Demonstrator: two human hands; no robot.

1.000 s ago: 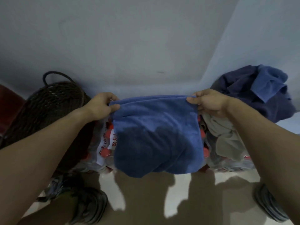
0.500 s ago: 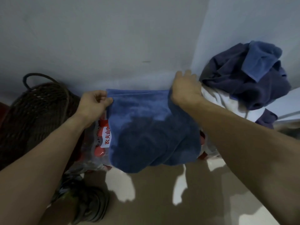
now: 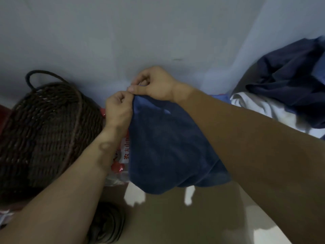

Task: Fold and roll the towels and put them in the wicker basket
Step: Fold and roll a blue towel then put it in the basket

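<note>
A blue towel point(image 3: 168, 145) hangs folded in half in front of me, its lower edge drooping toward the floor. My left hand point(image 3: 118, 108) pinches its top left corner. My right hand point(image 3: 154, 85) has come across and pinches the other top corner right beside the left hand, thumb tip touching the left fingers. The dark wicker basket point(image 3: 44, 131) with a loop handle stands at the left against the wall, just left of my left forearm. Its inside is not visible.
A pile of dark blue and white towels point(image 3: 288, 88) lies at the right by the wall corner. A plastic-wrapped pack of red-capped bottles point(image 3: 121, 155) sits behind the towel. A shoe point(image 3: 107, 224) rests on the tan floor below my left arm.
My right hand swept left with its corner of the towel until it met my left hand, folding the towel in half. The view turned left, so the towel pile slid to the right edge.
</note>
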